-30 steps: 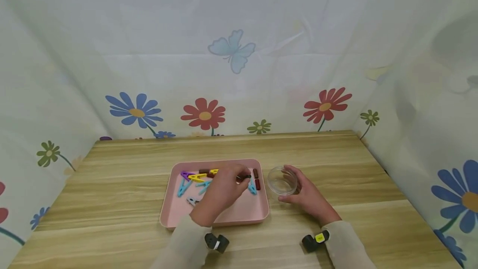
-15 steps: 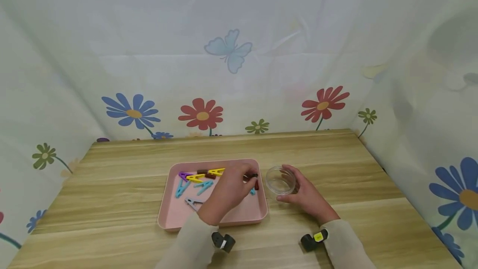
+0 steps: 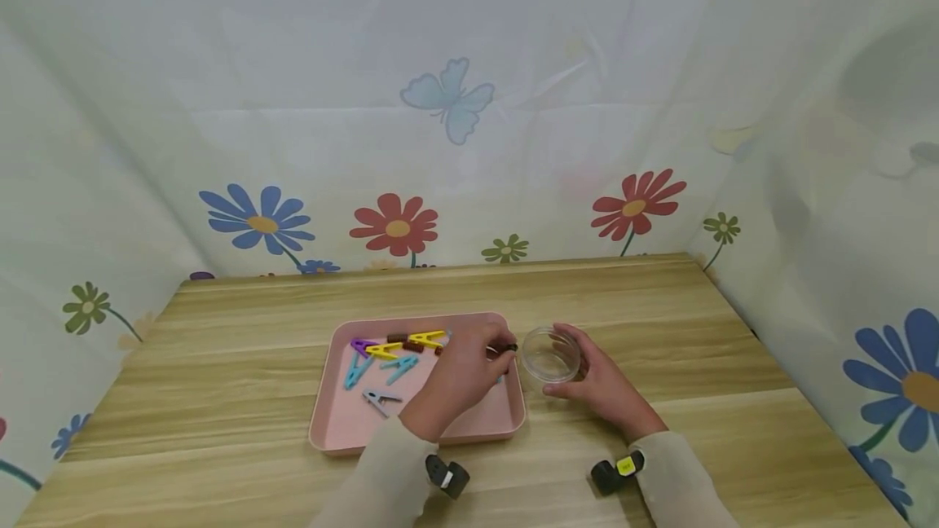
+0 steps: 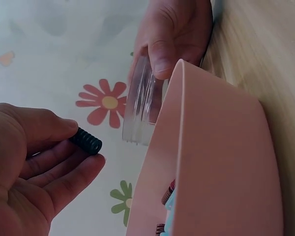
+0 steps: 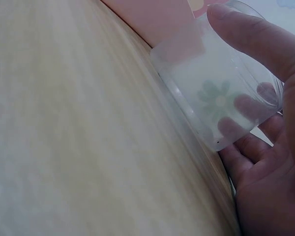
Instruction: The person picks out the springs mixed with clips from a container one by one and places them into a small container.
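Between thumb and fingertips the left hand (image 4: 37, 162) pinches a small dark ribbed cylinder (image 4: 86, 141); in the head view this hand (image 3: 465, 373) is over the right side of the pink tray (image 3: 345, 429). Just right of the tray, a clear round container (image 3: 552, 355) stands on the table, with the right hand (image 3: 597, 381) curled around its right side. The right wrist view shows thumb and fingers of the right hand (image 5: 275, 162) on the wall of the clear container (image 5: 201, 88). No item can be made out inside it.
In the tray lie light blue clips (image 3: 399, 366), yellow clips (image 3: 427, 339), a purple clip (image 3: 361, 345), a grey clip (image 3: 379, 399) and several brown ribbed pieces (image 3: 413, 346). A wooden table (image 3: 220, 365) carries everything; a flower-printed curtain (image 3: 323, 145) hangs behind it.
The left hand has moved right across the tray towards the clear container, still pinching the dark piece. The right hand and container stay in place; the view has shifted slightly.
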Demonstrator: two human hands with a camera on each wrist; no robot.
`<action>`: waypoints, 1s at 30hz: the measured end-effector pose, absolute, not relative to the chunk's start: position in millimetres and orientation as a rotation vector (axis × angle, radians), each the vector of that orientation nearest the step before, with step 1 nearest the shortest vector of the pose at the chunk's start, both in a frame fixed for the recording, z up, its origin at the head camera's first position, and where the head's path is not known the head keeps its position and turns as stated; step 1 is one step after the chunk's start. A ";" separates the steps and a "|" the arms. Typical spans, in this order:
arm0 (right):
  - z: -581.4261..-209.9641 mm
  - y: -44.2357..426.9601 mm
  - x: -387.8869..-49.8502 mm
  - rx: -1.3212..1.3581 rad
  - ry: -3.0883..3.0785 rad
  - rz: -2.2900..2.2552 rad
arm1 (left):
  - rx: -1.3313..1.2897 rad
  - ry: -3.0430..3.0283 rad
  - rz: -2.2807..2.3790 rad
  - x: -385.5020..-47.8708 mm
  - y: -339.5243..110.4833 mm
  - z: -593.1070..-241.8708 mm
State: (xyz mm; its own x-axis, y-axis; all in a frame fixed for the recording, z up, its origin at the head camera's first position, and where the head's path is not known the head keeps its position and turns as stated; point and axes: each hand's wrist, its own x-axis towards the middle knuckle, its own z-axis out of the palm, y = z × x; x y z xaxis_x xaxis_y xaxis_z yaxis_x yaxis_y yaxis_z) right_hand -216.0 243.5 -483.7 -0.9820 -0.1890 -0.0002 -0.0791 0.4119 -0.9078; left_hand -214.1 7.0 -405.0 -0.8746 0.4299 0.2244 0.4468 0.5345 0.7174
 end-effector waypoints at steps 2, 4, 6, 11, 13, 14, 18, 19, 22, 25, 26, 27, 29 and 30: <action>-484.4 243.8 -216.0 -0.251 2.552 -1.633 | -0.780 -2.746 -1.273 -213.9 8.6 -406.1; -485.0 244.0 -216.2 -0.248 2.551 -1.635 | -0.775 -2.754 -1.247 -213.3 10.6 -406.5; -485.2 243.9 -216.2 -0.252 2.551 -1.634 | -0.774 -2.757 -1.223 -212.7 12.7 -406.5; -484.8 244.2 -216.4 -0.268 2.561 -1.622 | -0.778 -2.759 -1.177 -213.4 18.5 -406.7; -484.5 244.4 -216.4 -0.270 2.564 -1.622 | -0.785 -2.763 -1.167 -214.5 20.9 -407.0; -484.3 244.4 -216.4 -0.270 2.563 -1.623 | -0.789 -2.765 -1.161 -214.8 22.1 -406.9; -482.7 243.9 -216.0 -0.261 2.556 -1.629 | -0.797 -2.772 -1.152 -214.9 26.0 -406.5; -482.6 244.0 -216.1 -0.274 2.558 -1.628 | -0.799 -2.772 -1.153 -215.1 27.0 -406.8; -482.0 244.0 -216.2 -0.264 2.549 -1.637 | -0.815 -2.771 -1.176 -215.8 30.2 -407.1; -481.8 244.0 -216.1 -0.267 2.553 -1.635 | -0.845 -2.762 -1.185 -216.7 33.6 -408.1; -481.7 244.0 -216.0 -0.254 2.549 -1.638 | -0.856 -2.756 -1.177 -216.9 34.6 -408.5; -481.9 244.0 -215.8 -0.252 2.551 -1.637 | -0.869 -2.750 -1.163 -217.0 35.6 -409.1; -482.1 244.0 -215.4 -0.248 2.550 -1.639 | -0.885 -2.739 -1.136 -217.0 37.5 -410.3; -482.3 244.1 -215.1 -0.242 2.549 -1.640 | -0.889 -2.736 -1.126 -216.9 38.4 -411.0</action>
State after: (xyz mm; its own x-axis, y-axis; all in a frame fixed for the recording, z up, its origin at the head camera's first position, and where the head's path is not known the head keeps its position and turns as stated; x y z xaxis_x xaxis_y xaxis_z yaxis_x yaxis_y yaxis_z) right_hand -215.1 244.1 -482.3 -0.9823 -0.1875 0.0013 -0.0790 0.4071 -0.9099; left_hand -216.9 38.4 -411.0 -0.8332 0.4901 0.2560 0.5283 0.5689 0.6303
